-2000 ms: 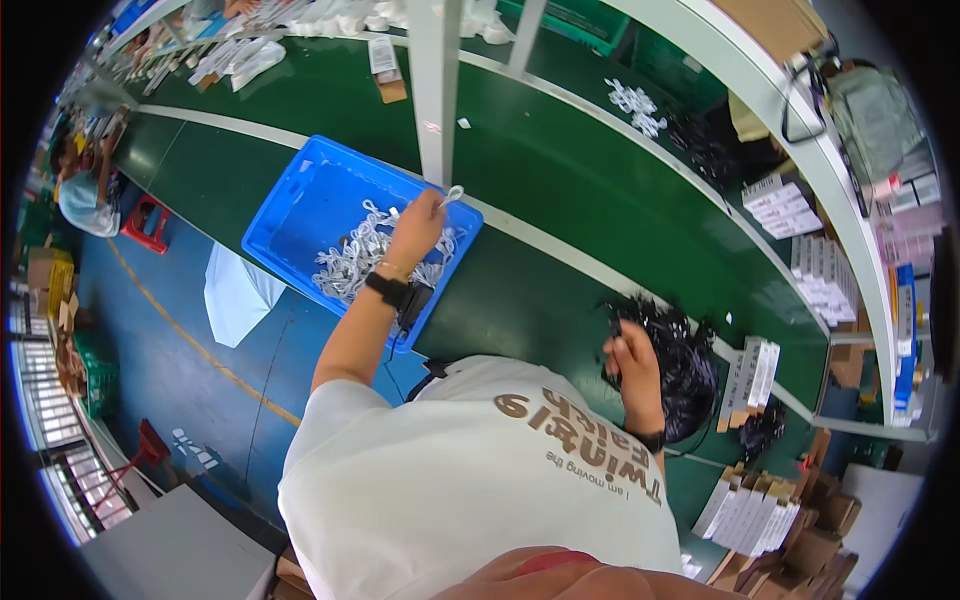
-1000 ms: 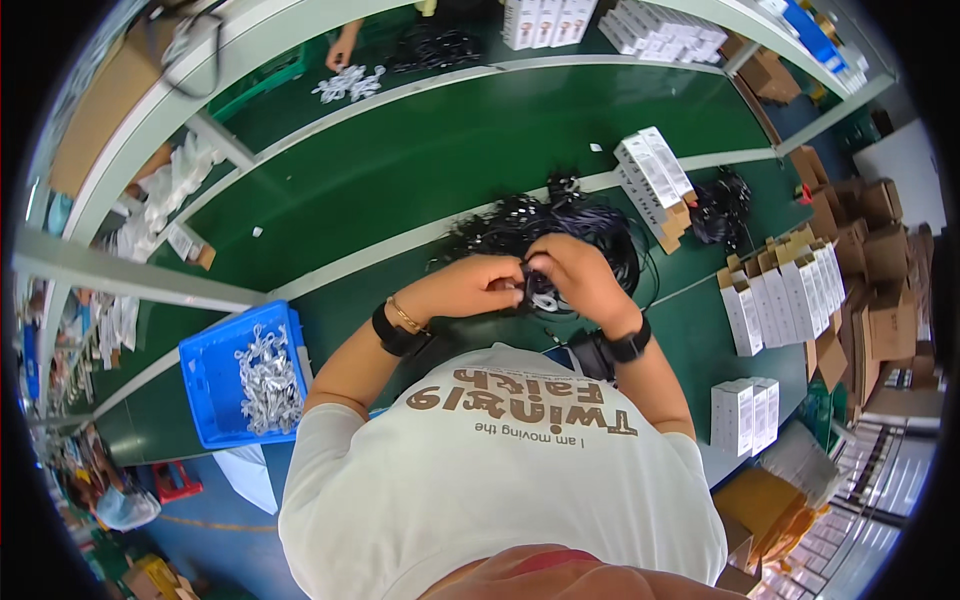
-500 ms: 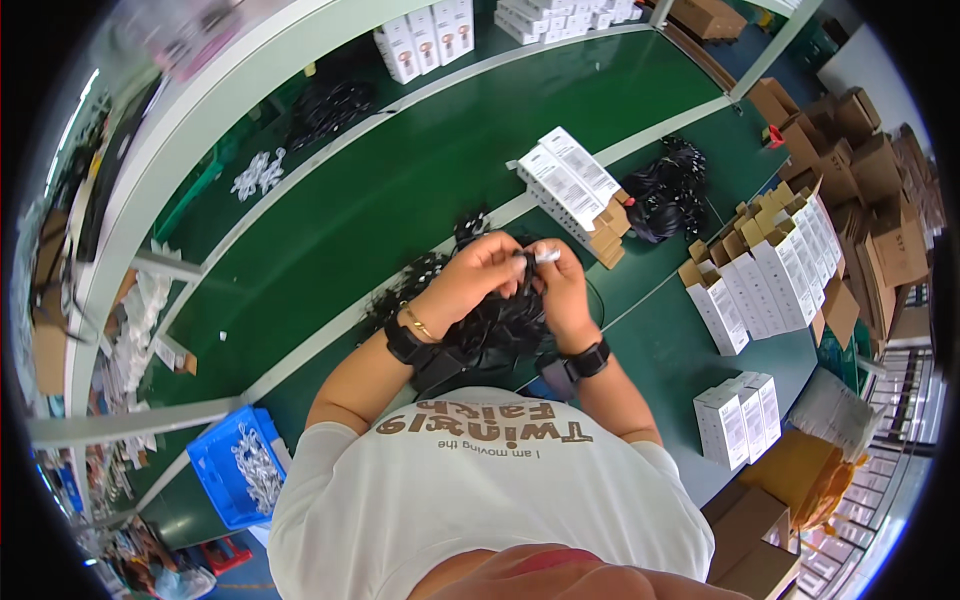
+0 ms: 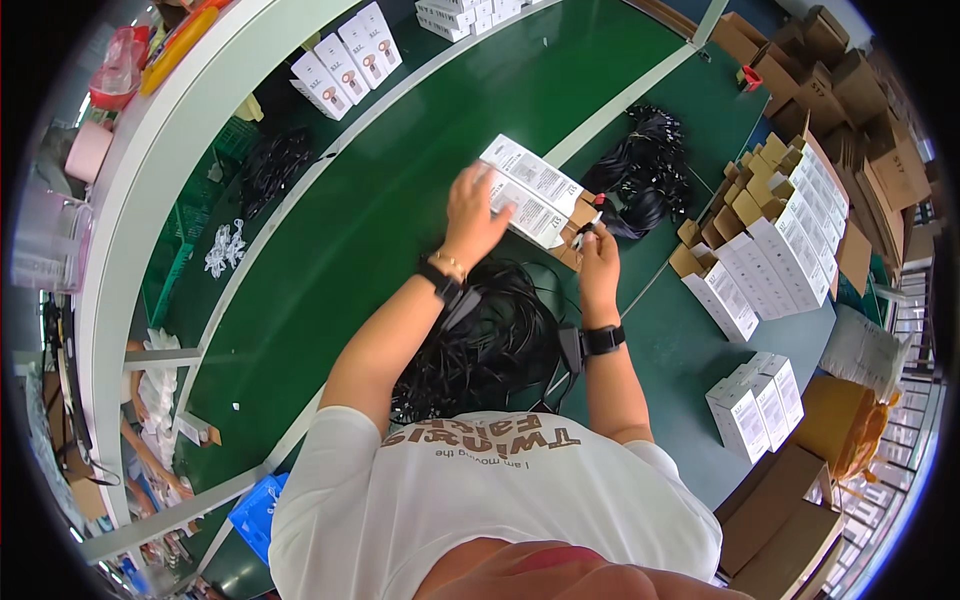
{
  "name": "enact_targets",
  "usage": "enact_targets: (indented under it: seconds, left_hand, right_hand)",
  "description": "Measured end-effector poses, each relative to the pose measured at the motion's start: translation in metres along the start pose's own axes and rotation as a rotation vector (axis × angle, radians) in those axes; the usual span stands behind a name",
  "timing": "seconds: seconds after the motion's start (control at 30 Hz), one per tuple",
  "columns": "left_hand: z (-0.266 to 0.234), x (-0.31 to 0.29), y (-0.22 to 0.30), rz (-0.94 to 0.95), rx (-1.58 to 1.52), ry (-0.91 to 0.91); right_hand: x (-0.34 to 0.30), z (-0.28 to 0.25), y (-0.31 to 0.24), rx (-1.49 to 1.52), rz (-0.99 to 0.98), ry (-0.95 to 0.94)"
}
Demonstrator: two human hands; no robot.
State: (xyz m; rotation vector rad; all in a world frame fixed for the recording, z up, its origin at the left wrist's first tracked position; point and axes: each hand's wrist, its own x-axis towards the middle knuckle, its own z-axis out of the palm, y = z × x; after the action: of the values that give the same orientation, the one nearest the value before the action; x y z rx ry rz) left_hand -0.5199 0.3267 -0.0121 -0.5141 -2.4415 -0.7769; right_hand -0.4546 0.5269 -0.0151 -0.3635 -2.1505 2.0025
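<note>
Two white cartons point(image 4: 535, 185) lie side by side on the green table ahead of me, their brown flaps open at the right end. My left hand point(image 4: 475, 220) rests against their left end, fingers apart and slightly blurred, thumb over the near carton. At the open end, my right hand point(image 4: 600, 265) pinches a small black cable with a whitish part, close to the flaps. How far the cable reaches into a carton is hidden. Below both hands spreads a tangled heap of black cables point(image 4: 480, 345).
Another black cable bundle point(image 4: 645, 170) sits beyond the cartons. A row of open white cartons point(image 4: 765, 270) stands at right, with closed cartons point(image 4: 755, 405) nearer. White cables point(image 4: 225, 248) lie at left, above a blue bin point(image 4: 258, 515). A shelf frame point(image 4: 120, 250) borders the left.
Both hands were together over the cable heap, handling a small black and white piece. They have separated and moved to the cartons, left hand at one end, right hand with the cable at the open end.
</note>
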Motion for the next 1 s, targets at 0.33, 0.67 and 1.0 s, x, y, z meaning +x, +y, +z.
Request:
enact_targets:
  seconds: [0.33,0.67,1.0]
  left_hand:
    - [-0.019,-0.088,-0.015,-0.633,-0.277,-0.230]
    - [-0.066,-0.110,0.059,-0.140,-0.520,-0.399]
    - [-0.077,-0.150,0.089,-0.371,-0.692,-0.428]
  right_hand:
    - [-0.019,0.006,-0.004,-0.083,-0.110,-0.054]
    - [-0.107,-0.009,-0.062,-0.563,-0.949,-0.637]
    - [-0.130,-0.026,-0.062,-0.665,-0.771,-0.490]
